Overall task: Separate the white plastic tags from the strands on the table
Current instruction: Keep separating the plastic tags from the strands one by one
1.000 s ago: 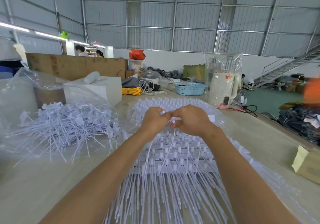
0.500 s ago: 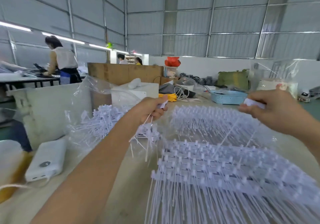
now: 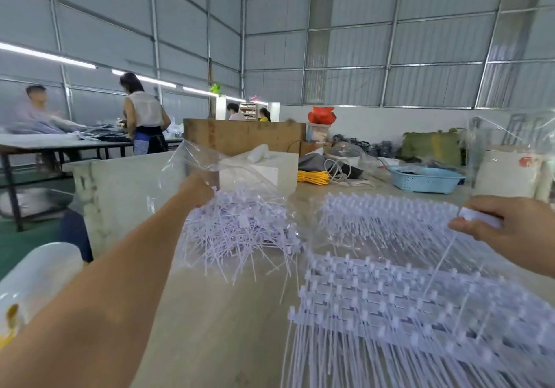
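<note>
Left hand's (image 3: pixel 196 191) fingertips perhaps hidden behind clear bag (image 3: pixel 210 159)

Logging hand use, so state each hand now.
Left hand: at the heap of loose white plastic tags; grip cannot be told.
Right hand: pinching a small white plastic tag.

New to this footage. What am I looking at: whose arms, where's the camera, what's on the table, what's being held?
There is no robot: a person works with bare hands, and the one camera sits on their head, looking forward and down. The left hand reaches into a clear plastic bag over a loose pile of separated tags; whether it holds anything is hidden. The right hand pinches a white tag with a thin strand hanging from it. On the table lie joined strips of tags not yet pulled apart. Further back stand a white box, a yellow cord and a blue basket. Other people work at a far table.
</note>
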